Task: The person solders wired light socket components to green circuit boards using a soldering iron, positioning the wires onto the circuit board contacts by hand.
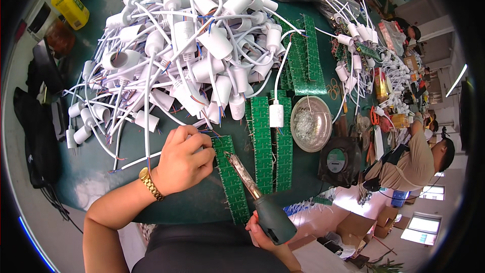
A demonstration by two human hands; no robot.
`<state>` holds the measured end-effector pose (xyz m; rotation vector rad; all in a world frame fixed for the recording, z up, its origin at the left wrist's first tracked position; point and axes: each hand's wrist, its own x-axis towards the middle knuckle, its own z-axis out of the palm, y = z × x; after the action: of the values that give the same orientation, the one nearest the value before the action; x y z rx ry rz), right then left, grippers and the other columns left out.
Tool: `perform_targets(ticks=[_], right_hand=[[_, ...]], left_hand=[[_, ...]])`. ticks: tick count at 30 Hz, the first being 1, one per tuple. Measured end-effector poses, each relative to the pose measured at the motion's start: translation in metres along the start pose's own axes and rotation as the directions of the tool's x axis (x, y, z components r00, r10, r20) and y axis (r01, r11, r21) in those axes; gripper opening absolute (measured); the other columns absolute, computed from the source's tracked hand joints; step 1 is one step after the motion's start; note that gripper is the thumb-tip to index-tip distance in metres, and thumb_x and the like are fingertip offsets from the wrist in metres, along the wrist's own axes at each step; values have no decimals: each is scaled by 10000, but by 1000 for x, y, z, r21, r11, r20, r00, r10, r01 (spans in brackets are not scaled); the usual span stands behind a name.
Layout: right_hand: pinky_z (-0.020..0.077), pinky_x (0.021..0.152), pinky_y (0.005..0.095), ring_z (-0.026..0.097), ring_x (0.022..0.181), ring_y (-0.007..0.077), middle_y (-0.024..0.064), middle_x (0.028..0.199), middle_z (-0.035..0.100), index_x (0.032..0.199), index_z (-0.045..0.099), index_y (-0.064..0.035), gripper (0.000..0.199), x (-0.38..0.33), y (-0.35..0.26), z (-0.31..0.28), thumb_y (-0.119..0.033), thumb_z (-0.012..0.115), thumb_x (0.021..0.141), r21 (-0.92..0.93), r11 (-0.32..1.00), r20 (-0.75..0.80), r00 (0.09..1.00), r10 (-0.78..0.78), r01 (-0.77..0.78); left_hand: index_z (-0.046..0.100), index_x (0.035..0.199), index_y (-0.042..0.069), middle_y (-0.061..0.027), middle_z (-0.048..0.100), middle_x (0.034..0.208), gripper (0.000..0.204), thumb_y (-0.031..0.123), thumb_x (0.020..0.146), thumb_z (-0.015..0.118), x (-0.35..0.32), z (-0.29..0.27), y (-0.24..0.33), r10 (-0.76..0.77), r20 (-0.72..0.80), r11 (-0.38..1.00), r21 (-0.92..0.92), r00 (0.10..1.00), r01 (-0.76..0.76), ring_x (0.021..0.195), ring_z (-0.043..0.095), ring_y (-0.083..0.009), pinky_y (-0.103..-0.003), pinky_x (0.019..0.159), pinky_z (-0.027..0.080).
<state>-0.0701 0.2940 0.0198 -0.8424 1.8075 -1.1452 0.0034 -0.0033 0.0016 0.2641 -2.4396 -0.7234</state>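
My left hand (184, 159), with a gold watch (150, 184) on the wrist, is closed in a pinch at the upper end of a narrow green circuit board (233, 187). What its fingertips hold is hidden. Thin coloured wire ends (214, 133) show just above the fingers, at the board's end. Low at the right, my right hand (260, 232) grips a soldering iron (262, 205) by its dark handle. The iron's tip points up and left, at or just over the board near my left fingers. Whether it touches cannot be told.
A large heap of white lamp holders with cords (202, 45) covers the table's far left. More green circuit boards (261, 141) lie to the right, with one lamp holder (276, 115) on them. Beyond are a metal bowl (311, 124), a black fan (339, 162) and a yellow bottle (69, 5). Another person (411, 159) sits at the right.
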Motion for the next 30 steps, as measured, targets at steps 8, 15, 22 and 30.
perform_targets(ticks=[8, 15, 22, 30], right_hand=[[527, 609, 329, 646, 674, 247, 112, 877, 652, 967, 662, -38, 290, 9, -3, 1, -88, 729, 690, -214, 976, -80, 997, 26, -42], [516, 583, 314, 633, 653, 255, 103, 833, 632, 912, 660, -54, 240, 18, -13, 3, -73, 715, 680, -274, 961, -81, 995, -61, 36], [499, 605, 279, 609, 658, 135, 54, 718, 601, 883, 598, -17, 76, 19, -15, 0, -87, 606, 854, -259, 965, -14, 998, -54, 48], [512, 713, 359, 593, 746, 186, 105, 828, 585, 1207, 439, -21, 344, 7, -20, 3, -82, 557, 890, 179, 984, -51, 999, 21, -11]], left_hand=[[593, 728, 90, 0, 617, 875, 255, -10, 530, 719, 0, 4, -1, -18, -22, 1000, 7, 1000, 19, 821, 545, -257, -357, 723, 433], [587, 727, 90, 2, 614, 876, 262, -11, 522, 715, 0, 5, -1, -35, -11, 999, 14, 999, 35, 829, 539, -258, -354, 728, 432], [581, 728, 92, 3, 608, 872, 267, -6, 518, 714, -1, 6, -2, -48, -18, 999, 14, 999, 48, 830, 532, -258, -356, 735, 430], [584, 732, 100, 8, 604, 875, 250, 7, 536, 709, -2, 6, -2, -41, -23, 999, 25, 999, 42, 857, 531, -257, -358, 746, 432]])
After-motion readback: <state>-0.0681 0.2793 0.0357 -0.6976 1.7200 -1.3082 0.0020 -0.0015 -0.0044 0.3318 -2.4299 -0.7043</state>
